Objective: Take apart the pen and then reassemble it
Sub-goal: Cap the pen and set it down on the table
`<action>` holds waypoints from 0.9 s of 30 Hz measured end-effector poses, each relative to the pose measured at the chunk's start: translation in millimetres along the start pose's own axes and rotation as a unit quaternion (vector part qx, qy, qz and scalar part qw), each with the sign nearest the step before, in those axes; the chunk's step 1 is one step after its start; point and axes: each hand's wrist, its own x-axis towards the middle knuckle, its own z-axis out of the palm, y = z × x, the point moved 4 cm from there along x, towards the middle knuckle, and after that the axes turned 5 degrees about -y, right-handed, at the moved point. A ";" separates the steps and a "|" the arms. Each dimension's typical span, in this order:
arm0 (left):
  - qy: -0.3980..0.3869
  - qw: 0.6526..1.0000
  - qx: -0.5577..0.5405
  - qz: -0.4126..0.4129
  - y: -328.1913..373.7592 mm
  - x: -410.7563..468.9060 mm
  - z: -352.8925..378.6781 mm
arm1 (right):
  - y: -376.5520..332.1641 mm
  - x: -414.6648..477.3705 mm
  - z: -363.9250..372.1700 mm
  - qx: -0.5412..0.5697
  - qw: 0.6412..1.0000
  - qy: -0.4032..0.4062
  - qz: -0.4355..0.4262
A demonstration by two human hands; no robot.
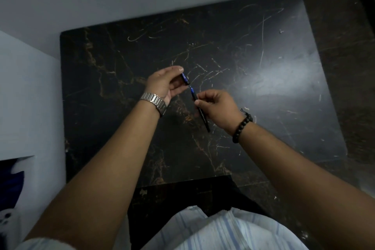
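Observation:
My left hand point(162, 83) holds a short black and blue pen cap point(185, 78) between thumb and fingers, above the dark marble table point(253, 79). My right hand point(218, 105) pinches the slim black pen body point(200, 110), its blue tip end pointing up toward the cap. A small gap separates the cap's open end from the pen's tip. The pen body slants down and to the right, its lower end sticking out below my fingers. Both pieces hang in the air over the table's middle.
The black marble tabletop has gold veins and pale scratches. White walls border it at the back and left. A dark marble ledge point(345, 46) rises on the right. A light striped garment point(223, 233) shows at the bottom edge.

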 end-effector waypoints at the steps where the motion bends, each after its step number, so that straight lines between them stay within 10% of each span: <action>1: -0.007 1.000 -0.011 0.005 -1.7 -4.6 3.1 | -1.6 -1.2 1.4 -0.003 1.000 -0.004 -0.004; 17: -0.002 0.999 0.012 0.036 0.9 -24.8 6.1 | -7.9 -4.6 7.4 0.019 1.000 0.002 0.003; 27: -0.040 0.995 0.084 0.027 -4.3 -31.9 11.7 | -1.8 2.5 7.0 0.247 0.968 0.013 0.046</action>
